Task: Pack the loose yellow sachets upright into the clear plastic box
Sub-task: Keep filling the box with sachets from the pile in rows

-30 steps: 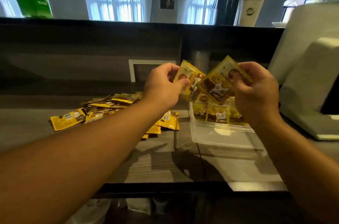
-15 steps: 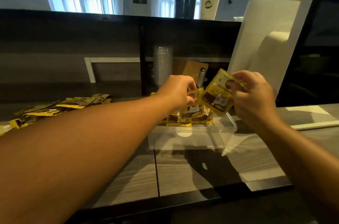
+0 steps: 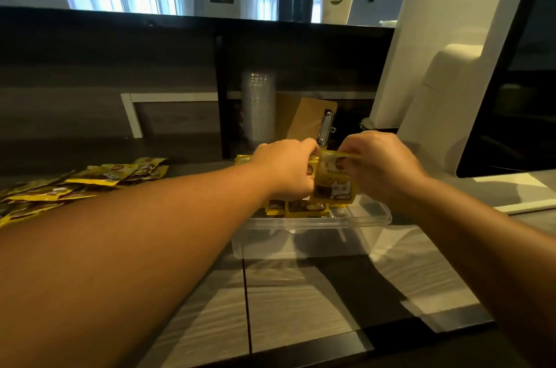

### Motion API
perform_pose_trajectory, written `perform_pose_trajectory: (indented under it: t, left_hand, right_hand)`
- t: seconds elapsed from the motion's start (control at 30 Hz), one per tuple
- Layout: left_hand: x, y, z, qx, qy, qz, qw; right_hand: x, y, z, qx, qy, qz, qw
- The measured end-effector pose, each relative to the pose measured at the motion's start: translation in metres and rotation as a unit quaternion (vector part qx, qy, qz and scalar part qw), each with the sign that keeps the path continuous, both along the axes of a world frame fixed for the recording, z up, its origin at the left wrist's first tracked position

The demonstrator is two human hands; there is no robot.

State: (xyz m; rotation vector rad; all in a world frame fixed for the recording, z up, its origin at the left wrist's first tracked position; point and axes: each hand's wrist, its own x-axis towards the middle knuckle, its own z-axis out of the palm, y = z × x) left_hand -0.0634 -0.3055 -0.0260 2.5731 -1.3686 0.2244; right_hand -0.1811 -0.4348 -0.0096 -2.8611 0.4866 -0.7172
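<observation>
The clear plastic box (image 3: 304,239) stands on the counter in front of me, with a row of yellow sachets (image 3: 296,205) upright against its far wall. My right hand (image 3: 380,167) holds a yellow sachet (image 3: 334,184) with a cat drawing by its top edge, upright just above the box. My left hand (image 3: 285,169) is closed over the tops of the sachets beside it; what its fingers grip is hidden. A loose pile of yellow sachets (image 3: 75,184) lies on the counter to the left.
A white and black screen unit (image 3: 469,81) stands close at the right. Behind the box lean a brown clipboard (image 3: 304,117) and a stack of clear cups (image 3: 258,105). A dark raised ledge (image 3: 180,21) runs across the back.
Both hands have come down and closer together over the box. The sachet in my right hand has turned from tilted to upright. My view has shifted right.
</observation>
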Motion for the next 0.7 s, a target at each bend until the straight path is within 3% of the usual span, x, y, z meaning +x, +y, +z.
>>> perform_pose_trajectory:
  t: [0.17, 0.37, 0.5, 0.7]
  left_hand:
    - [0.000, -0.001, 0.002, 0.059, -0.022, -0.027, 0.998]
    - [0.003, -0.005, 0.007, 0.082, 0.010, -0.030, 0.996]
    - [0.002, -0.011, -0.001, 0.068, -0.037, 0.005, 0.997]
    - [0.002, -0.012, -0.003, 0.053, -0.045, 0.047, 0.996]
  right_hand:
    - [0.020, 0.000, 0.000, -0.091, 0.083, -0.016, 0.992]
    - [0.026, -0.002, -0.006, -0.091, 0.127, -0.047, 0.987]
    - [0.028, -0.002, -0.006, -0.067, 0.128, -0.008, 0.990]
    - [0.037, 0.003, -0.009, -0.086, 0.204, -0.008, 0.975]
